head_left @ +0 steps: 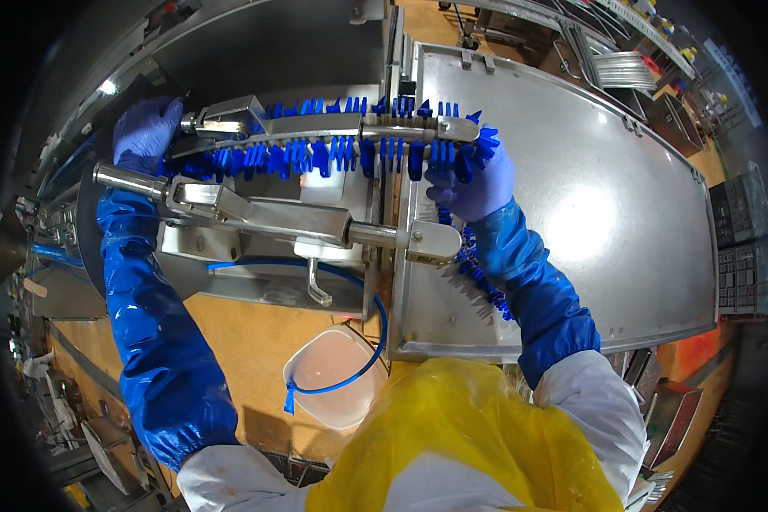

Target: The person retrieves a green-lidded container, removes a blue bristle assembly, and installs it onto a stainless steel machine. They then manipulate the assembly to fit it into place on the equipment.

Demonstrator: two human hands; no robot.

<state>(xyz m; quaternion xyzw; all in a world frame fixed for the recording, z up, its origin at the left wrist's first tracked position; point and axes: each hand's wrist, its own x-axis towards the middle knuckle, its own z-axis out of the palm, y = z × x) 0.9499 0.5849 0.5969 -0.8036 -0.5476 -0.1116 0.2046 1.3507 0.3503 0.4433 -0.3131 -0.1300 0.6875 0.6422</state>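
A metal conveyor frame has a blue finned belt running along both its sides. At the frame's right end, my right hand is closed on the belt, its fingers partly hidden by the blue fins. The belt's loose tail hangs below that hand onto the metal panel. My left hand is curled at the frame's left end, next to a round metal end piece; what its fingers hold is hidden. Nearer to me lies a second metal arm, with no belt around it.
A wide stainless panel with raised edges lies to the right. Below the machine, a blue hose loops over a whitish tub on the floor. A bent metal handle sticks out toward me. Grey crates stand at far right.
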